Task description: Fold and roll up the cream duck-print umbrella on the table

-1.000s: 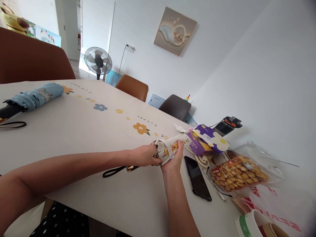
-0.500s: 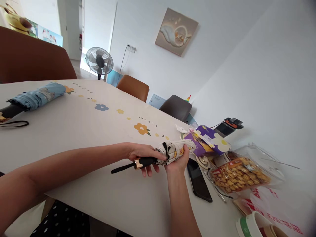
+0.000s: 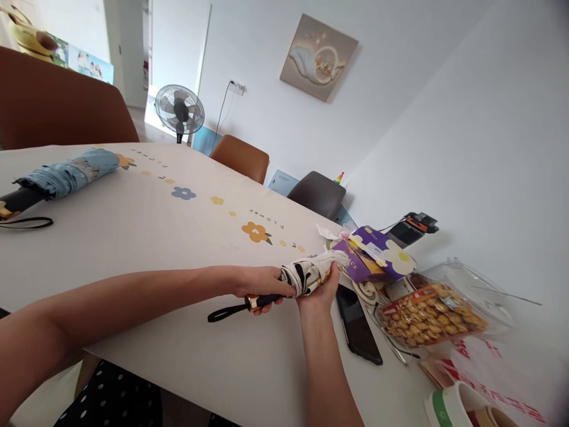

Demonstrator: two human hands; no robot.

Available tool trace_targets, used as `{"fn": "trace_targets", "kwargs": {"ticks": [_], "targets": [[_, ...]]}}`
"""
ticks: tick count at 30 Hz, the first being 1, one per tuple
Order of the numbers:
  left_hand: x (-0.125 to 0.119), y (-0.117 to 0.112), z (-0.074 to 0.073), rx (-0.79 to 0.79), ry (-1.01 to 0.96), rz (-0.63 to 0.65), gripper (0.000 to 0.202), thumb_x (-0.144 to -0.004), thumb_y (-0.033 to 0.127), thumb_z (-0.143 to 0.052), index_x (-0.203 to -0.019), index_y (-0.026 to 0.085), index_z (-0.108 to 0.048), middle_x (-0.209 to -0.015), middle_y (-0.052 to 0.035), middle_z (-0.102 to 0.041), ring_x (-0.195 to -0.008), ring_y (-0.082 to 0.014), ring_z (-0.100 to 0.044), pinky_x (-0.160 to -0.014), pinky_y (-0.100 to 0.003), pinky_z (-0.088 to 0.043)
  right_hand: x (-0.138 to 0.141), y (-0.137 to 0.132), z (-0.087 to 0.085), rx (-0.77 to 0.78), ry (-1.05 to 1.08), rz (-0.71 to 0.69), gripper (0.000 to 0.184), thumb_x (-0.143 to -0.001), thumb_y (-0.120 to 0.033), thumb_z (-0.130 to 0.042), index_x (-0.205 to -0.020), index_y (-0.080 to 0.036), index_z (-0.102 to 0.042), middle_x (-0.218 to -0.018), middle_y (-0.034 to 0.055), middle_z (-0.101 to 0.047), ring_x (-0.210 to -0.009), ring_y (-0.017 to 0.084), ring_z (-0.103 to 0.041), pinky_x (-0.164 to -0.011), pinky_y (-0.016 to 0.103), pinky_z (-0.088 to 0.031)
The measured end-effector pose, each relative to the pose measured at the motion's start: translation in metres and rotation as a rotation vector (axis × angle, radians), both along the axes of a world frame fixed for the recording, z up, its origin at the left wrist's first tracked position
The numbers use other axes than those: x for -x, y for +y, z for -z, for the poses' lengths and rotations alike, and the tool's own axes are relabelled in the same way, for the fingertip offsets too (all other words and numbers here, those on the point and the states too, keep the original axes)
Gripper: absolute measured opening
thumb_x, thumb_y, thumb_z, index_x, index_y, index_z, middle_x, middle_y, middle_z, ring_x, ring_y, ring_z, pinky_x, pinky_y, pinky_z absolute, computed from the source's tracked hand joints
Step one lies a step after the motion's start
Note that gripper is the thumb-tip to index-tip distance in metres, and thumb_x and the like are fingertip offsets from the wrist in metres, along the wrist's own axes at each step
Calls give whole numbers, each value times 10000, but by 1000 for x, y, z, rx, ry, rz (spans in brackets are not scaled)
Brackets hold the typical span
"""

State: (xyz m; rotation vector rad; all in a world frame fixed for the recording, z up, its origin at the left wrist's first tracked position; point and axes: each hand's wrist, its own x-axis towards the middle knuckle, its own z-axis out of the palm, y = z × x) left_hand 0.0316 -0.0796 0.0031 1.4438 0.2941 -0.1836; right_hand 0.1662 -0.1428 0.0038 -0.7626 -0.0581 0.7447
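Umbrella (image 3: 311, 276) has turned since a second ago, showing black markings (image 3: 300, 273), left hand (image 3: 262, 283) clamped round handle (image 3: 269, 300), right hand (image 3: 320, 290) round canopy (image 3: 317, 270), seemingly keeping it furled.

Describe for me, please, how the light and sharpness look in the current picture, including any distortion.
Head view: bright light washes out the upper left, and the painting casts a soft shadow on the wall; head view: the white umbrella reads fairly clearly, while the red-lettered plastic looks smeared; head view: the room leans, and the far right edge darkens.
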Motion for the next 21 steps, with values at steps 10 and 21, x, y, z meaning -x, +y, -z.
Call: {"fn": "trace_targets", "kwargs": {"ticks": [10,21], "targets": [[5,-13,-10,-499,108,-71,433,-820,430,-376,-1182,203,-310,-690,-5,-519,-394,-122,-486,-371,-256,-416,7,4,1,-29,-40,6,361,-778,-517,-392,-710,-199,-548,-530,-28,-565,-482,132,-565,-507,270,-482],[-1,-33,-12,-1186,265,-110,344,-748,160,-483,-1080,87,-436,-802,-147,-621,-701,-290,-615,-569,-346,-436,23,8,13,104,-61,24,306,-749,-505,-489,-762,-199,-497,-597,-45,-546,-529,123,-554,-533,263,-490]]}}
